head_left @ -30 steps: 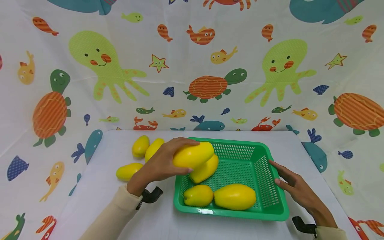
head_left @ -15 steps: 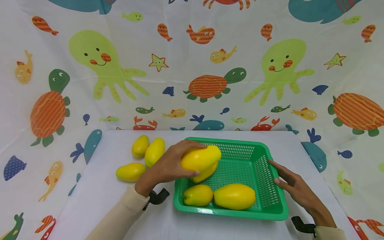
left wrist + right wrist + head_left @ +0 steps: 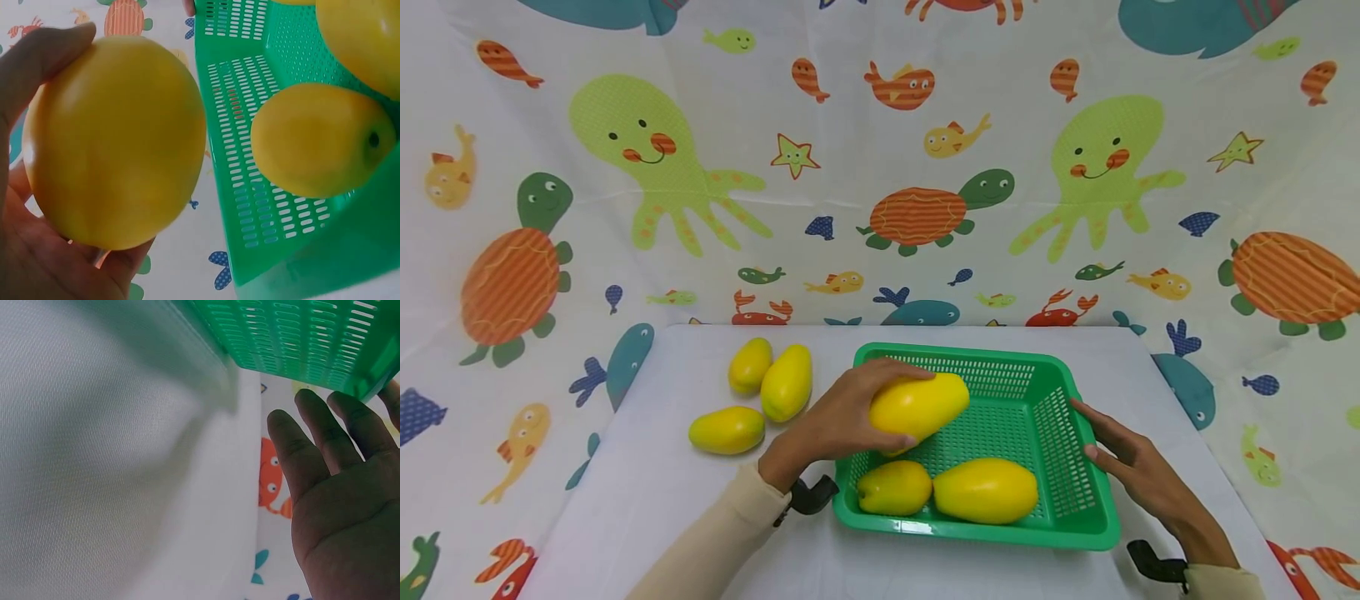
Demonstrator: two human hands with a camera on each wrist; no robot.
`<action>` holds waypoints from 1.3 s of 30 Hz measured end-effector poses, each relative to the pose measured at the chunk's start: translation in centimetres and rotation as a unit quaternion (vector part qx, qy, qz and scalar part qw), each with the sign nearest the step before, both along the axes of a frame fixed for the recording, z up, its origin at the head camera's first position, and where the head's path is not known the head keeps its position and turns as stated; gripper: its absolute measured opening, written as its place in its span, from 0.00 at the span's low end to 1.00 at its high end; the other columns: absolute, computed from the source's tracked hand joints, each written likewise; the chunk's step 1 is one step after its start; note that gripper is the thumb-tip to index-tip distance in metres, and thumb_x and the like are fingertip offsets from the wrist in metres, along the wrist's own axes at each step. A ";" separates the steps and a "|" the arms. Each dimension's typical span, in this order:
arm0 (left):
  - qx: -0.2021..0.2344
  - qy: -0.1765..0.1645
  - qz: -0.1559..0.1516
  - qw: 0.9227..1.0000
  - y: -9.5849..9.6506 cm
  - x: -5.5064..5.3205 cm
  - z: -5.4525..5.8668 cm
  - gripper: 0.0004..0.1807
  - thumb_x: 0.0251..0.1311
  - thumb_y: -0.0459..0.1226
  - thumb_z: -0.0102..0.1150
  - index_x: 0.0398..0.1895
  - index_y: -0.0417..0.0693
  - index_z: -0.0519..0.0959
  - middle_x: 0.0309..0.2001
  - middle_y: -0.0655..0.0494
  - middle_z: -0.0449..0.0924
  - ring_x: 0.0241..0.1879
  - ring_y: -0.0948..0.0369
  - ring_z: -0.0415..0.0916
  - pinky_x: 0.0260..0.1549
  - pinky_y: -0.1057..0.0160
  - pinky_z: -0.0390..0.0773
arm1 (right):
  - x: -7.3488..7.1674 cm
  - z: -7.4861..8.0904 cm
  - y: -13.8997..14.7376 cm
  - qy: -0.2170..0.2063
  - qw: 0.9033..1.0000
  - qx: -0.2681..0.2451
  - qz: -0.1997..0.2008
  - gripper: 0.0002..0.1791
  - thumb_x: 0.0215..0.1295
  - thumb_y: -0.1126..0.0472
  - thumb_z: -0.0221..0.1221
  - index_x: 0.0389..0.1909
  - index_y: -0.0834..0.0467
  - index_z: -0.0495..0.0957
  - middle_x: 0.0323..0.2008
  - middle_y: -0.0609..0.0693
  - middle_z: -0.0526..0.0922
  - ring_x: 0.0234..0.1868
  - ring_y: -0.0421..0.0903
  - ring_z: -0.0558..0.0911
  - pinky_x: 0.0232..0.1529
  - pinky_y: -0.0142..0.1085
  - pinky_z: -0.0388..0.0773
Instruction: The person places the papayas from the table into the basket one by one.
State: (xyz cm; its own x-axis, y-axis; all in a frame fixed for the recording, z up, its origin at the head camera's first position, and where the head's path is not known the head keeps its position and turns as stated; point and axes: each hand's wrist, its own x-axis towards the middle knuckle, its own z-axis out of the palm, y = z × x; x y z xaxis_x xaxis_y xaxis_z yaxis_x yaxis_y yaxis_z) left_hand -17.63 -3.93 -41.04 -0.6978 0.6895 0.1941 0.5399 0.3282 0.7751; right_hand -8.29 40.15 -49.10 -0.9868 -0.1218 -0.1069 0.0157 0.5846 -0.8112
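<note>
My left hand (image 3: 842, 408) grips a large yellow fruit (image 3: 921, 404), long and oval like a papaya, above the left part of a green plastic basket (image 3: 977, 537). In the left wrist view my thumb lies over this fruit (image 3: 119, 144) and the fingers support it from beneath. Another fruit shows only as a sliver below it, mostly hidden. Along the basket's near side lie a smaller yellow fruit (image 3: 895, 488) and a bigger one (image 3: 987, 491). My right hand (image 3: 1138, 467) rests its fingertips at the basket's right rim, and the right wrist view shows those fingers fairly straight.
Left of the basket, three yellow fruits lie on the white tabletop (image 3: 625, 500): one at the back (image 3: 750, 366), an upright-lying one (image 3: 787, 383) beside it, and a third (image 3: 727, 430) nearer me. A sea-animal printed cloth (image 3: 850, 183) hangs behind the table.
My left hand has carried its fruit rightward and slightly toward me over the basket, covering more of the fruit below and uncovering those on the table. The right hand stays at the rim.
</note>
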 end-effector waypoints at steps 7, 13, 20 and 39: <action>0.000 0.011 -0.004 1.000 1.0 -0.3 -0.7 0.39 0.55 0.50 0.79 0.73 0.71 0.75 0.71 0.68 0.76 0.65 0.61 0.73 0.61 0.51 0.79 | -0.2 0.1 -0.1 -0.017 1.000 -0.007 -0.009 0.37 0.83 0.51 0.54 0.86 0.43 0.52 0.85 0.67 0.50 0.79 0.81 0.53 0.67 0.79 0.58; 0.004 0.010 -0.012 1.000 1.9 -0.4 -1.4 0.39 0.55 0.49 0.79 0.73 0.68 0.76 0.69 0.70 0.77 0.65 0.64 0.73 0.63 0.53 0.79 | -0.1 0.1 -0.2 -0.017 1.000 -0.004 -0.010 0.37 0.83 0.51 0.54 0.87 0.43 0.52 0.85 0.67 0.51 0.79 0.81 0.54 0.67 0.79 0.58; -0.013 0.016 -0.010 1.000 2.9 -0.3 -1.7 0.39 0.55 0.52 0.78 0.72 0.67 0.76 0.69 0.67 0.78 0.63 0.62 0.75 0.61 0.54 0.79 | -0.1 0.1 -0.2 -0.015 1.000 -0.003 -0.013 0.37 0.83 0.51 0.54 0.87 0.44 0.52 0.84 0.68 0.51 0.79 0.81 0.54 0.67 0.79 0.58; -0.029 -0.001 -0.026 0.999 4.7 -0.1 -2.7 0.39 0.56 0.51 0.77 0.73 0.64 0.75 0.68 0.65 0.79 0.61 0.62 0.76 0.61 0.57 0.79 | -0.1 0.0 0.0 -0.019 1.000 -0.010 -0.011 0.37 0.84 0.51 0.54 0.86 0.42 0.52 0.85 0.66 0.49 0.80 0.81 0.52 0.67 0.80 0.57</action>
State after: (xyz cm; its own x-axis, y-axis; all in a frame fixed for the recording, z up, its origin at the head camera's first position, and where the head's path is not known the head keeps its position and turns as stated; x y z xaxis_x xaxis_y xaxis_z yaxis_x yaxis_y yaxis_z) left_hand -17.73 0.82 -43.76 -0.6604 0.7354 0.1518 0.5560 0.3430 0.7571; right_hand -8.39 40.16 -49.07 -0.9846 -0.1021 -0.1418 0.0594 0.5677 -0.8211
